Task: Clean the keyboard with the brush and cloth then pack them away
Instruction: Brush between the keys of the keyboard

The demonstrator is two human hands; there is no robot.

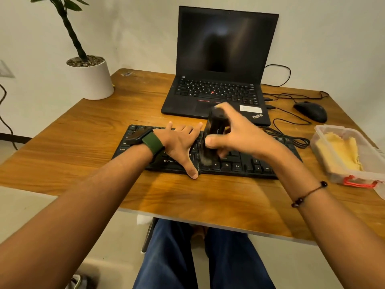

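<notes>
While the keyboard (208, 155) lies flat near the front edge of the wooden surface (83, 130), it is being swept by a dark brush (213, 134) held upright over its middle keys, bristles down at about 6 o'clock of the handle. The brush is judged light and rigid in the handle, soft at the tip — best taken around the barrel, as it is now. It is clasped by the right hand (235, 132), thumb on the near side and fingers curled round the far side; motion blur hides the finer detail of that grip. The left hand (179, 142) is laid flat on the keys at 9 o'clock of the brush, fingers spread and straight, holding nothing — the board is simply steadied. At 3 o'clock of the keyboard, well apart, the yellow cloth (341, 153) is seen folded inside a clear plastic box (325, 172); it is judged soft and limp.
</notes>
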